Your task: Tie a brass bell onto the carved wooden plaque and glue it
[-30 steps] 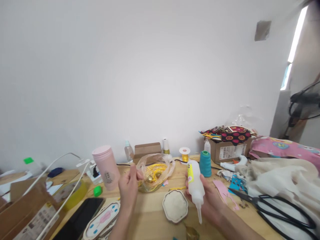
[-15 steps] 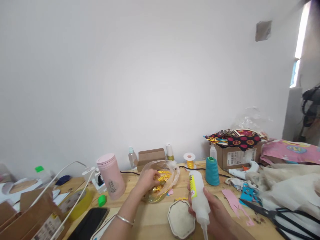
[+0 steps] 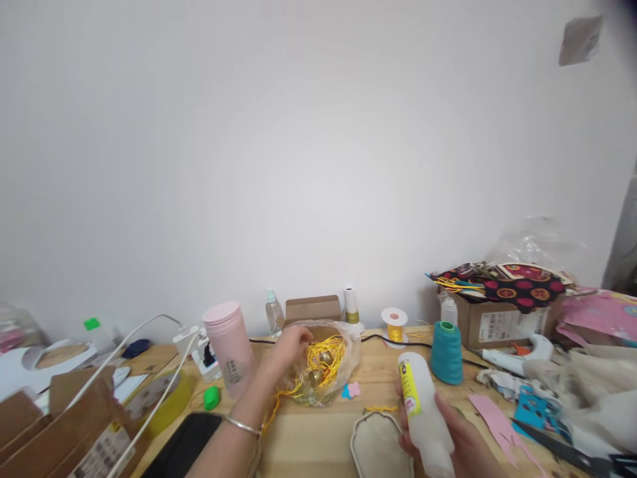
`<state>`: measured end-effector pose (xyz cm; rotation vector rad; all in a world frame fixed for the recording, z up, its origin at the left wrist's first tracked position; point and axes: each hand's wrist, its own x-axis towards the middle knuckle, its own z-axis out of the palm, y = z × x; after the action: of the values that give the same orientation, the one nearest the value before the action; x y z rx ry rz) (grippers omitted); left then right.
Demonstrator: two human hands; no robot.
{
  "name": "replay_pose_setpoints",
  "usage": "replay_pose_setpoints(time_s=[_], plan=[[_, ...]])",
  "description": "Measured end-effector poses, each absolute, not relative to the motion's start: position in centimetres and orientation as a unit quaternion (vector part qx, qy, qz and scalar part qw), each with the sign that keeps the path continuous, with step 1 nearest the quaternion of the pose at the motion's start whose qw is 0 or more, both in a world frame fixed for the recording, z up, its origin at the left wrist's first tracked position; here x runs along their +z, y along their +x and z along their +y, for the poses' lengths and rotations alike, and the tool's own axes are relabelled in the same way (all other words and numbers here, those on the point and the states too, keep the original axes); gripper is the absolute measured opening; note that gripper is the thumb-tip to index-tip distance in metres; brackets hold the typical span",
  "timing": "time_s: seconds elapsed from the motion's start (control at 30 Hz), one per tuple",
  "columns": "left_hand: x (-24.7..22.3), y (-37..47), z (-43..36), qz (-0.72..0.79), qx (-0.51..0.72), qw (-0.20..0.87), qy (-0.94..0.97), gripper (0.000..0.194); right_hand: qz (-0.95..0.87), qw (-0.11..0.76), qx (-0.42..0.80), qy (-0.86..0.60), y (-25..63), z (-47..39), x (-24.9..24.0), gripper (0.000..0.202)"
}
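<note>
My left hand (image 3: 291, 348) is at the left rim of a clear plastic bag (image 3: 351, 358), its fingers curled together; what they pinch is hidden. In the bag lie tangled yellow cords (image 3: 334, 355) with brass-coloured bells (image 3: 315, 378), and some yellow cord trails out below my wrist. My right hand (image 3: 460, 425) is wrapped round a white squeeze glue bottle (image 3: 425, 405) with a yellow label, tilted with its narrow end downward. Left of the bottle lies a pale scallop-edged piece (image 3: 381, 441), partly cut off by the frame.
A pink tumbler (image 3: 229, 348), a phone (image 3: 182, 445) and a tape roll (image 3: 159, 401) are on the left. A teal thread cone (image 3: 446, 355), a yellow cord spool (image 3: 395, 328), a glue gun (image 3: 522, 358) and black scissors (image 3: 562, 448) are on the right. A cardboard box (image 3: 490, 322) stands behind.
My left hand has drawn back from the cords to the bag's left rim, and yellow cord now trails out. The view has shifted left. My right hand keeps holding the bottle.
</note>
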<state>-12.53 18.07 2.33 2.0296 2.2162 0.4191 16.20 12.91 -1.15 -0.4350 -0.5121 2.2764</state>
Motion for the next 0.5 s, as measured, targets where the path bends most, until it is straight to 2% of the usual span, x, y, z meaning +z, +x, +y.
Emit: replay_pose_setpoints(time_s=[0.2,0.37,0.5], plan=[[2.7,-9.6,16.7,0.715,0.116,0.075,0.686,0.008,-0.199,0.383,0.883,-0.187,16.1,12.9,-1.2,0.035],[2.8,-8.5,16.1,0.691,0.081,0.133,0.706,0.009,-0.23,0.377,0.876,-0.194,16.2,13.5,-2.4,0.033],[4.4,-10.3,16.1,0.682,0.068,0.163,0.709,0.02,-0.214,0.373,0.882,-0.194,16.3,13.8,-2.6,0.038]])
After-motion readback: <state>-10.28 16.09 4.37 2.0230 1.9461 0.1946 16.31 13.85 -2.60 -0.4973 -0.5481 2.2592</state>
